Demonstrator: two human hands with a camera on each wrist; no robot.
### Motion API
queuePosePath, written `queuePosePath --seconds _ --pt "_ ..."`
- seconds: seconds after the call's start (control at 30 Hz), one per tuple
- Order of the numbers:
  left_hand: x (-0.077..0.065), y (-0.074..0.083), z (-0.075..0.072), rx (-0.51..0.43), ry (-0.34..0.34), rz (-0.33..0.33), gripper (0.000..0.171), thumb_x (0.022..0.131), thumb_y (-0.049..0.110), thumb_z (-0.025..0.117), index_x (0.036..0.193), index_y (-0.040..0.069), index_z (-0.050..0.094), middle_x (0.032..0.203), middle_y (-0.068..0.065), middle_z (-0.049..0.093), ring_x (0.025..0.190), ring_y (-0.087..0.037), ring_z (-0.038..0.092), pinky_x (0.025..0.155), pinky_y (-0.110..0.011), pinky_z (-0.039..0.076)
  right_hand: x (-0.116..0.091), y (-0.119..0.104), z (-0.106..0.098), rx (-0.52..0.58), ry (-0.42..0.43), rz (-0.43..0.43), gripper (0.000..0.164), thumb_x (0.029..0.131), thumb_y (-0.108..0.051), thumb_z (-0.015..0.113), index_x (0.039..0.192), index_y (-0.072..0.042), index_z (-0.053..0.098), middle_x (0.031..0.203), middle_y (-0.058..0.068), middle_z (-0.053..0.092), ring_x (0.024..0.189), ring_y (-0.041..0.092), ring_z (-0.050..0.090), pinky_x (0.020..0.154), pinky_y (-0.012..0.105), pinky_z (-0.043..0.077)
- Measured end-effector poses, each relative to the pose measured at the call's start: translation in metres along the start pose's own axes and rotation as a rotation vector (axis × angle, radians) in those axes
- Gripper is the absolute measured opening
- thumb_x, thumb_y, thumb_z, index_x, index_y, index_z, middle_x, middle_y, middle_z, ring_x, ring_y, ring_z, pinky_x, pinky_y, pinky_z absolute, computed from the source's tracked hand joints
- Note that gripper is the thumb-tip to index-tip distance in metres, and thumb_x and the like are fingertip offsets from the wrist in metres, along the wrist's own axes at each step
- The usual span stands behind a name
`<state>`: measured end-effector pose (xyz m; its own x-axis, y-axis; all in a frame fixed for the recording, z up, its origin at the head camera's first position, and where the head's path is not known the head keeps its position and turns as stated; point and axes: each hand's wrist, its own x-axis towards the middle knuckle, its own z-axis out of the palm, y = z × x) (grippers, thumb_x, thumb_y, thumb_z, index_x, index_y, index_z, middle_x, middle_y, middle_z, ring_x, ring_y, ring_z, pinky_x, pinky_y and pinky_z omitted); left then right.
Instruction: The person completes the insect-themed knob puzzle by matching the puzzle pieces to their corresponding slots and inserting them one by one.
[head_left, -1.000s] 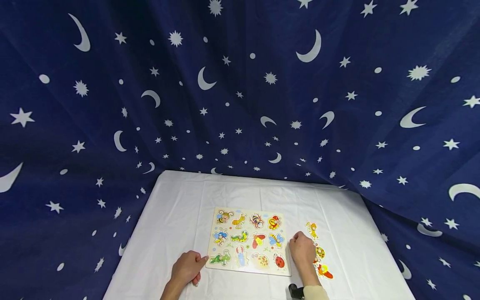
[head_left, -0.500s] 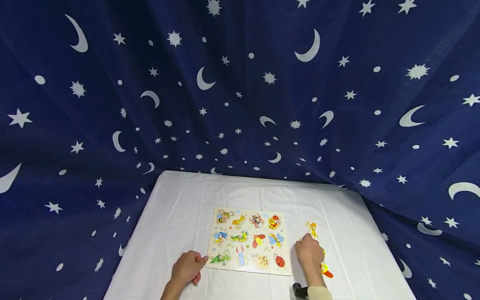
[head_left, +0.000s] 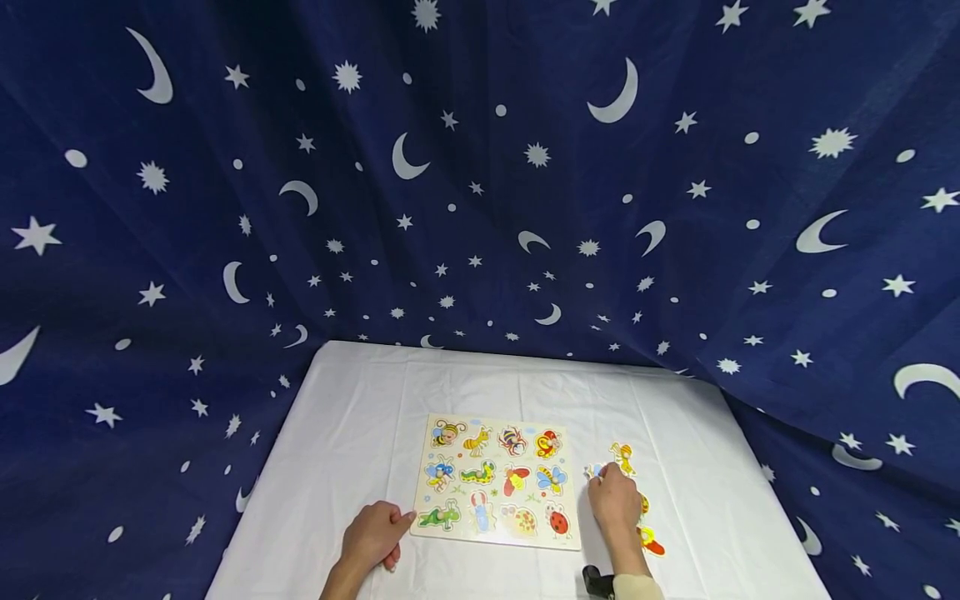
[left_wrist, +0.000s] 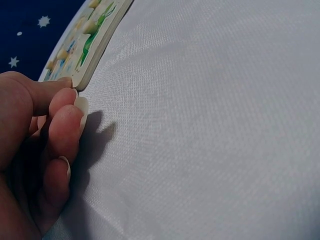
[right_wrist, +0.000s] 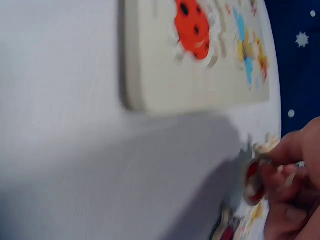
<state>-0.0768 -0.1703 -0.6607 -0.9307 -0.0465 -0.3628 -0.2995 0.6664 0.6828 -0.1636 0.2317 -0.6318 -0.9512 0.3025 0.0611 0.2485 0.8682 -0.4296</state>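
A wooden insect puzzle board [head_left: 495, 537] lies flat on the white table. At its near left corner my left hand [head_left: 372, 536] holds the edge, with the thumb on top and the other fingers curled beside it in the left wrist view. Right of the board, my right hand [head_left: 615, 498] pinches a small knobbed puzzle piece [right_wrist: 253, 182] between thumb and fingers. Red shows on this piece in the right wrist view; its picture is mostly hidden. Past the fingertips, a pale blue bit of a piece [head_left: 595, 471] shows in the head view.
Loose pieces lie around the right hand: a yellow-orange insect [head_left: 623, 457] beyond it and a red-and-yellow one [head_left: 649, 542] to its right. Another is partly covered by the hand. A dark blue curtain [head_left: 480, 167] with moons and stars surrounds the white-covered table [head_left: 360, 400].
My right hand has moved a little right, away from the board, and a pale blue bit of a piece now shows at its fingertips. The left hand and the board stay put.
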Motion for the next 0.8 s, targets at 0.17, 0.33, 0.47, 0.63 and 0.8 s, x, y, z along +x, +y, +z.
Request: queuePosePath --seconds 0.17,0.33,0.47,0.63,0.8 --pt "-0.001 0.002 0.000 0.003 0.004 -0.005 0.043 0.092 0.044 0.061 0.061 0.016 0.053 0.040 0.007 0.055 0.031 -0.008 0.053 0.041 -0.032 0.038 -0.002 -0.022 0.004 0.115 0.076 -0.134 0.008 0.080 -0.008 0.065 0.087 -0.006 0.063 0.062 0.003 0.059 0.055 0.021 0.053 0.053 0.037 0.038" --pt "-0.002 0.003 0.000 0.002 0.003 -0.006 0.043 0.093 0.043 0.061 0.061 0.015 0.053 0.040 0.006 0.055 0.030 -0.008 0.053 0.040 -0.031 0.038 -0.005 -0.043 0.007 0.180 0.041 -0.176 0.009 0.081 -0.008 0.067 0.090 -0.007 0.065 0.062 -0.002 0.054 0.055 0.012 0.046 0.053 0.030 0.034" --pt "-0.002 0.003 0.000 -0.002 -0.004 -0.016 0.043 0.093 0.043 0.061 0.062 0.015 0.053 0.040 0.006 0.055 0.031 -0.008 0.053 0.039 -0.030 0.037 -0.007 -0.055 0.010 0.190 0.011 -0.171 0.010 0.083 -0.010 0.069 0.092 -0.009 0.065 0.064 -0.002 0.055 0.056 0.012 0.046 0.055 0.028 0.035" --pt "-0.002 0.002 0.000 0.010 -0.009 -0.025 0.043 0.092 0.044 0.060 0.061 0.015 0.053 0.040 0.006 0.056 0.031 -0.009 0.053 0.040 -0.030 0.036 -0.014 -0.067 0.013 0.205 -0.031 -0.237 0.010 0.082 -0.010 0.070 0.091 -0.010 0.065 0.062 -0.004 0.054 0.055 0.010 0.045 0.056 0.027 0.035" --pt "-0.002 0.003 0.000 0.000 -0.003 -0.024 0.043 0.092 0.044 0.061 0.061 0.015 0.053 0.040 0.006 0.056 0.031 -0.009 0.053 0.040 -0.031 0.037 -0.023 -0.078 0.018 0.230 -0.049 -0.324 0.008 0.082 -0.010 0.072 0.086 -0.014 0.065 0.061 -0.008 0.052 0.055 0.005 0.044 0.055 0.023 0.035"
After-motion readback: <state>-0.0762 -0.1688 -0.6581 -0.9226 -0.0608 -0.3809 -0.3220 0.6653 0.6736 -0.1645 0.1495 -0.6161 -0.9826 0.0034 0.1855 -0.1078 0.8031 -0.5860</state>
